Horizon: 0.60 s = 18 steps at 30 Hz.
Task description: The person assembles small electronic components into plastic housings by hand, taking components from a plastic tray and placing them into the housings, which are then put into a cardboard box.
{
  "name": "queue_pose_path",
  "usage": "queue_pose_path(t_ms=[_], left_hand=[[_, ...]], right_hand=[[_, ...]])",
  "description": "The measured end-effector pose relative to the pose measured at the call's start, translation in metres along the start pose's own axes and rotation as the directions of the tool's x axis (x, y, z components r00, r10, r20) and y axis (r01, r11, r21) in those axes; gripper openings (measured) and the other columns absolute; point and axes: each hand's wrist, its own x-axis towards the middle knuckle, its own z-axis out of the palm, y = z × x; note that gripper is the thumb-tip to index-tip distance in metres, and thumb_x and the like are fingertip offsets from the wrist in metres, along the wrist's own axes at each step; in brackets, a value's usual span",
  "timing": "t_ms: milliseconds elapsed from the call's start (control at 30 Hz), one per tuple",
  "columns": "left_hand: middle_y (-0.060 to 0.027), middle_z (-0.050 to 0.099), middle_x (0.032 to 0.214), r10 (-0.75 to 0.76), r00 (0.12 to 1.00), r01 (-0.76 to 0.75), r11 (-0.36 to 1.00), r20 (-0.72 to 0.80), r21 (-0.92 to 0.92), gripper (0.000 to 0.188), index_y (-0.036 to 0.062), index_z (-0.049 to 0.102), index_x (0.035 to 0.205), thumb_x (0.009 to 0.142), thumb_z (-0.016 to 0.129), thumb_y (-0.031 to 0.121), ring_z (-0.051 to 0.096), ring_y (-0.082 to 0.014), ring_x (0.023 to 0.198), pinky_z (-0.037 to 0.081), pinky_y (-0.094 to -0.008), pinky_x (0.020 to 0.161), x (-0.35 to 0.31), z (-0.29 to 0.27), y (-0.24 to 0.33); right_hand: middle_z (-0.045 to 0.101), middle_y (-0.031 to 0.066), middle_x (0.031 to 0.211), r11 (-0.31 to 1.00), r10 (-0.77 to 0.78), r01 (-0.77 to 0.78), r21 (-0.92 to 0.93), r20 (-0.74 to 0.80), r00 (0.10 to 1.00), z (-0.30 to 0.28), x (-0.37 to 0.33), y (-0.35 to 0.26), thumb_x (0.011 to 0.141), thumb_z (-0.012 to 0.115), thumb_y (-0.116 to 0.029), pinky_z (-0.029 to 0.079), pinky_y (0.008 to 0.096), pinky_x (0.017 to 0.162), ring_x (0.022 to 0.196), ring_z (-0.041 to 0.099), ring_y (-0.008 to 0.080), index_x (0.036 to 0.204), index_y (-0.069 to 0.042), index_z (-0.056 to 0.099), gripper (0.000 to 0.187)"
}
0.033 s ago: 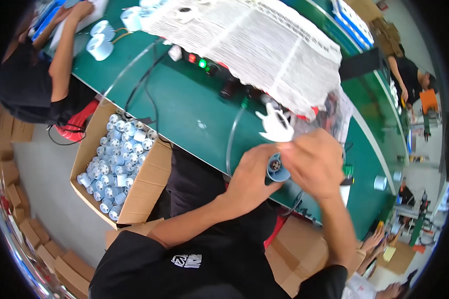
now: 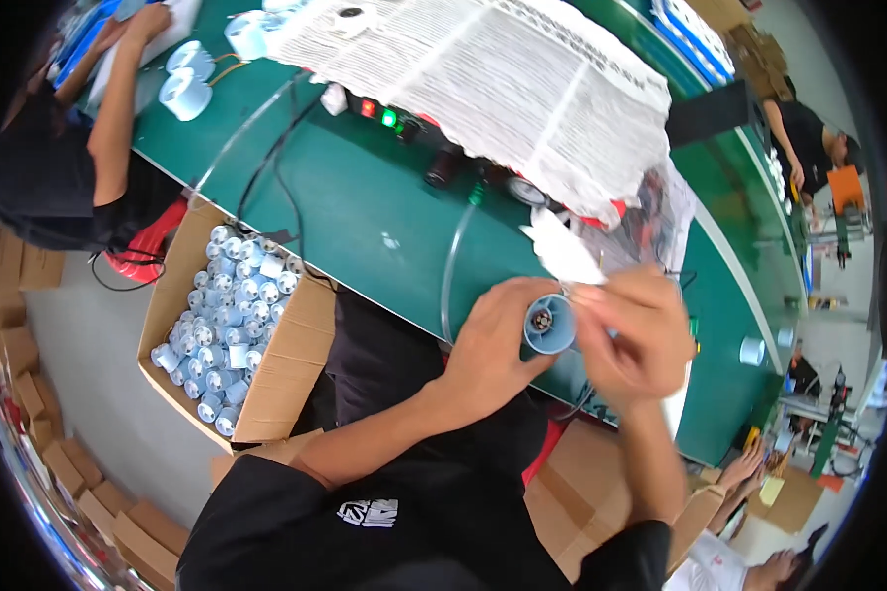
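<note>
My left hand [image 2: 493, 340] is wrapped round a light blue plastic cup [image 2: 559, 325], its open mouth facing up. Inside the cup sits a small round metallic part [image 2: 541, 320]. Just right of the rim, the fingers of my right hand [image 2: 636, 330] pinch a thin white piece [image 2: 565, 251] that sticks up beyond the fingertips. Motion blurs the white piece, so its exact kind cannot be made out. Both hands are over the near edge of the green table [image 2: 365, 231].
A cardboard box [image 2: 286, 379] full of light blue cups stands at the left. Printed white cloth [image 2: 463, 74] covers a device with lit buttons [image 2: 388, 118]. A clear hose [image 2: 450, 266] and black cables cross the table. A co-worker [image 2: 54, 177] sits at far left.
My right hand has shifted slightly right and down, and the white piece has tilted. The cup is more visible beside it. My left hand stays wrapped round the cup.
</note>
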Motion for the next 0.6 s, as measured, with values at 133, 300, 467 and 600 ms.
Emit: queue_pose_path(t_ms=[133, 300, 467, 600], left_hand=[[-0.0150, 0.060, 0.125, 0.088, 0.996, -0.088, 0.996, 0.007, 0.011, 0.063, 0.0027, 0.050, 0.121, 0.066, 0.082, 0.006, 0.053, -0.0348, 0.120, 0.043, -0.0419, 0.100, 0.004, 0.012, -0.003], [-0.0116, 0.062, 0.124, 0.146, 0.989, -0.146, 0.989, -0.006, -0.038, 0.058, 0.0041, 0.051, 0.120, 0.069, 0.080, 0.004, 0.055, -0.0317, 0.120, 0.042, -0.0412, 0.101, 0.001, 0.013, -0.007], [-0.0104, 0.061, 0.124, 0.134, 0.991, -0.135, 0.988, -0.020, -0.070, 0.054, 0.0038, 0.053, 0.119, 0.071, 0.077, 0.005, 0.054, -0.0315, 0.120, 0.042, -0.0412, 0.101, -0.002, 0.009, -0.008], [-0.0108, 0.061, 0.123, 0.132, 0.991, -0.133, 0.990, -0.024, -0.055, 0.053, 0.0035, 0.053, 0.119, 0.071, 0.077, 0.005, 0.055, -0.0320, 0.120, 0.043, -0.0409, 0.100, -0.001, 0.008, -0.007]], right_hand=[[0.060, 0.0111, 0.073, 0.357, 0.922, -0.649, 0.672, -0.139, 0.362, -0.015, -0.054, -0.071, 0.094, 0.060, -0.003, 0.048, 0.0263, 0.046, 0.055, 0.057, 0.0150, 0.096, 0.001, 0.052, 0.009], [0.061, 0.0079, 0.071, 0.106, 0.992, -0.796, 0.597, -0.009, 0.126, -0.004, -0.072, -0.077, 0.095, 0.060, -0.005, 0.045, 0.0223, 0.046, 0.054, 0.056, 0.0113, 0.098, 0.001, 0.055, 0.009], [0.061, 0.0017, 0.076, 0.040, 0.996, -0.887, 0.460, 0.053, 0.073, 0.000, -0.071, -0.073, 0.094, 0.063, -0.006, 0.041, 0.0185, 0.055, 0.065, 0.055, 0.0054, 0.102, 0.000, 0.057, 0.011], [0.061, 0.0023, 0.079, 0.185, 0.982, -0.884, 0.430, -0.060, 0.176, 0.005, -0.068, -0.072, 0.094, 0.063, -0.005, 0.040, 0.0181, 0.056, 0.067, 0.054, 0.0045, 0.102, 0.000, 0.056, 0.011]])
